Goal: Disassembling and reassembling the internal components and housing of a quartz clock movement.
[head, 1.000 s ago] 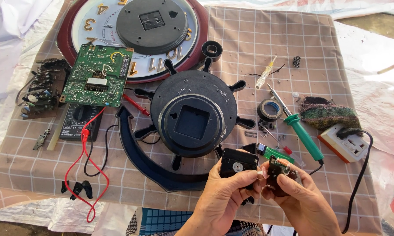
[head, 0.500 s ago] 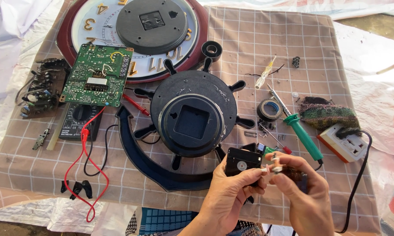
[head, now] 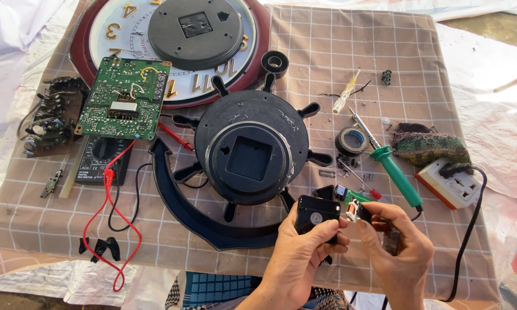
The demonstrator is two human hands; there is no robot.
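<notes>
My left hand [head: 304,255] grips a small black square clock movement [head: 316,216] near the front edge of the checked cloth. My right hand [head: 399,247] pinches a small white part with a bit of green circuit board [head: 353,208], held right against the movement's right side. Just behind both hands lies a black wheel-shaped clock back [head: 251,147] with a square recess in its middle. A dark blue curved frame piece [head: 181,201] lies under it.
A green-handled soldering iron [head: 393,172] lies right of the hands, beside a white socket block [head: 453,185] and its black cable. A tape roll [head: 351,140], a green circuit board [head: 125,99], a multimeter [head: 98,161] with red leads, and a round wall clock [head: 172,40] sit further back.
Both hands rose slightly and came together. The small part in my right hand moved left, up against the black movement, which turned its face upward.
</notes>
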